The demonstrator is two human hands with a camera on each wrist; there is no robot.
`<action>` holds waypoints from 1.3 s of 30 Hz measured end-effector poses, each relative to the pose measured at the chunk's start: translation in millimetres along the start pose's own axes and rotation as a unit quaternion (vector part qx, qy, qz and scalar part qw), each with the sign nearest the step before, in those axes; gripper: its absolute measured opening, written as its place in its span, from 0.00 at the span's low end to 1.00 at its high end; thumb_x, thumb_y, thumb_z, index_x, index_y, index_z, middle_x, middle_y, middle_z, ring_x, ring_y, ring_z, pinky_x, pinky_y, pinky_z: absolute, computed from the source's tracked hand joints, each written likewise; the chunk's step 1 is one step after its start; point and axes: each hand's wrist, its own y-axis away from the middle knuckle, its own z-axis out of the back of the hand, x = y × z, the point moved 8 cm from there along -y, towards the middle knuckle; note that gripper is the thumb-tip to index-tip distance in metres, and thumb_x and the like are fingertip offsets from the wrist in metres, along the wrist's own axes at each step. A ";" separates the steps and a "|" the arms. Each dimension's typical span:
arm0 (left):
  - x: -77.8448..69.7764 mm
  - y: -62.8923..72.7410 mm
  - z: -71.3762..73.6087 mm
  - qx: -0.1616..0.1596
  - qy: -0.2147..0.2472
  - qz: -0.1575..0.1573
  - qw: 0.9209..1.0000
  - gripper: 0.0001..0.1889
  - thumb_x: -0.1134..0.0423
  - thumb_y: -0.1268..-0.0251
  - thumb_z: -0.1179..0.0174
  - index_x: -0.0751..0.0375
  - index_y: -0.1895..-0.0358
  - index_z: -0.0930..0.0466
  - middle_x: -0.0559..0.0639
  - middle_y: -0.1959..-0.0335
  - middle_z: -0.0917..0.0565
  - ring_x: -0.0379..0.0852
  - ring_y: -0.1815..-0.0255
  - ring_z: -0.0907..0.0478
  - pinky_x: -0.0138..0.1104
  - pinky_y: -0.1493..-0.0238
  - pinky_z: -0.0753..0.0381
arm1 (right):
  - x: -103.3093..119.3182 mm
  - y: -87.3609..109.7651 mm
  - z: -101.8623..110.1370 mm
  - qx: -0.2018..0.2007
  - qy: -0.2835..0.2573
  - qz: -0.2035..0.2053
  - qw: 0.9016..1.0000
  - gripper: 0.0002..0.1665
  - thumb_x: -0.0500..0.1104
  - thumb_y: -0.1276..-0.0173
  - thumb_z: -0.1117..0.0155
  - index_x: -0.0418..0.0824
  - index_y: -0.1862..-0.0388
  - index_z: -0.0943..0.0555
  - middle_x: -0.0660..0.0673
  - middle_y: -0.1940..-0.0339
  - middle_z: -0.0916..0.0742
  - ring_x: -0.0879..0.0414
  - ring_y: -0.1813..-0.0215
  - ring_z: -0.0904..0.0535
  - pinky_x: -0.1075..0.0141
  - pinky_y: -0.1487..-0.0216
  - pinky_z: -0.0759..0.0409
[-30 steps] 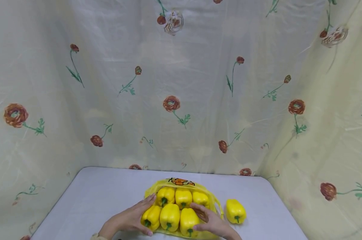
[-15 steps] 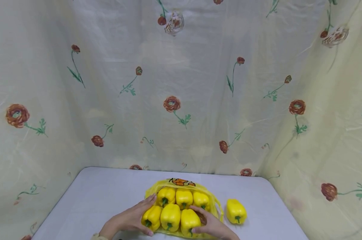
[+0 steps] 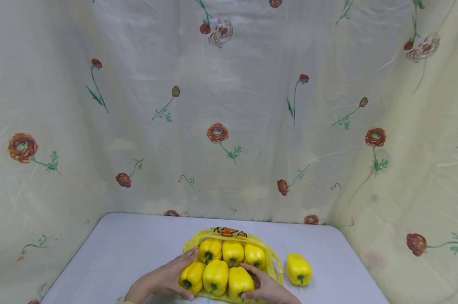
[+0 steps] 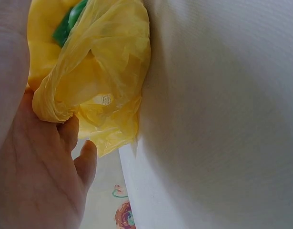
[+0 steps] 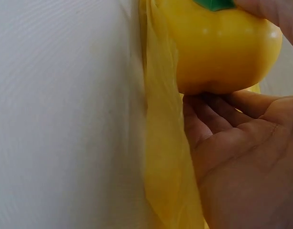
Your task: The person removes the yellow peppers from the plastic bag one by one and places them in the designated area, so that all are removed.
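Several yellow bell peppers with green stems lie in two rows in the mouth of a yellow plastic bag (image 3: 251, 240) in the head view. My left hand (image 3: 161, 279) lies along their left side, fingers extended and thumb spread, touching the front-left bell pepper (image 3: 191, 278). In the left wrist view, the bag's gathered edge (image 4: 53, 102) rests against that hand. On the other side, my right hand (image 3: 267, 288) holds the front-right bell pepper (image 3: 240, 282), thumb near its stem and fingers curled behind it. Part of the right fingers is hidden by the pepper.
One loose bell pepper (image 3: 299, 269) lies on the white table (image 3: 145, 240), right of the bag. A bag handle loop (image 3: 279, 270) lies between them. A flower-patterned curtain (image 3: 251, 126) encloses the table at the back and sides.
My right hand has shifted slightly left and its fingers have closed further around the front-right bell pepper. The left hand and the bag stay nearly still.
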 end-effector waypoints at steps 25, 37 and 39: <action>2.3 0.2 -0.9 0.002 0.000 -0.002 1.000 0.58 0.34 0.50 0.34 0.52 0.22 0.58 0.51 0.20 0.58 0.58 0.21 0.55 0.62 0.28 0.47 | -2.7 -3.4 6.5 -0.020 0.005 0.002 1.000 0.50 0.45 0.42 0.26 0.40 0.25 0.41 0.36 0.28 0.31 0.42 0.30 0.33 0.50 0.34 0.28; 2.3 1.3 -1.1 -0.003 -0.003 -0.005 1.000 0.58 0.34 0.51 0.34 0.51 0.22 0.58 0.50 0.20 0.58 0.58 0.21 0.55 0.62 0.29 0.47 | 12.6 4.6 10.7 -0.043 0.030 0.022 0.998 0.49 0.45 0.42 0.26 0.46 0.25 0.40 0.36 0.28 0.30 0.41 0.31 0.32 0.48 0.34 0.28; 2.4 1.3 -1.2 -0.002 -0.003 -0.005 1.000 0.58 0.34 0.51 0.34 0.51 0.22 0.58 0.50 0.20 0.58 0.58 0.21 0.55 0.61 0.29 0.47 | 14.5 5.9 12.1 -0.047 0.035 0.020 0.998 0.49 0.46 0.42 0.26 0.46 0.25 0.40 0.37 0.28 0.30 0.42 0.31 0.32 0.47 0.34 0.28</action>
